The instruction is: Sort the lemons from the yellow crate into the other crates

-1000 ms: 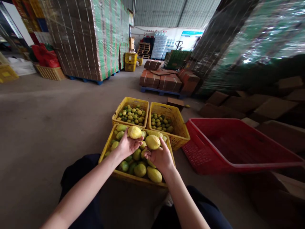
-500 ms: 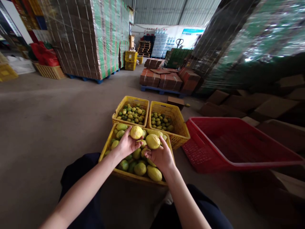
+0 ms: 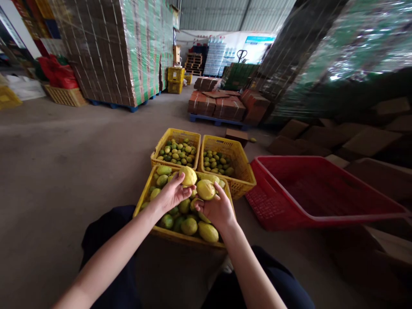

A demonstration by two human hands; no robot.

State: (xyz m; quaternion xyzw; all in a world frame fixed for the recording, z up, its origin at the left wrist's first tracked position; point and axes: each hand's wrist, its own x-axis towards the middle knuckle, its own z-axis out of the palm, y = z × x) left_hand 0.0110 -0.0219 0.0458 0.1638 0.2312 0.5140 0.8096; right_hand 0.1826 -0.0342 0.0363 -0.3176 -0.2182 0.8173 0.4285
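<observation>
My left hand is closed round a yellow lemon, thumb on its near side. A second yellow lemon rests in my right hand, between the thumb and the curled fingers. Both hands are above the near yellow crate, close together. Larger green and yellow lemons fill that crate, and my hands and forearms hide some of them.
Behind stand two more yellow crates, the left crate and the right crate, holding smaller green-yellow fruit. A big red basket sits to the right, beside flattened cardboard. Farther off are a pallet of cardboard bundles and wrapped stacks.
The lemon in my left hand has turned and shifted slightly right and up, closer to the other lemon. My right hand has barely moved, its lemon turned a little.
</observation>
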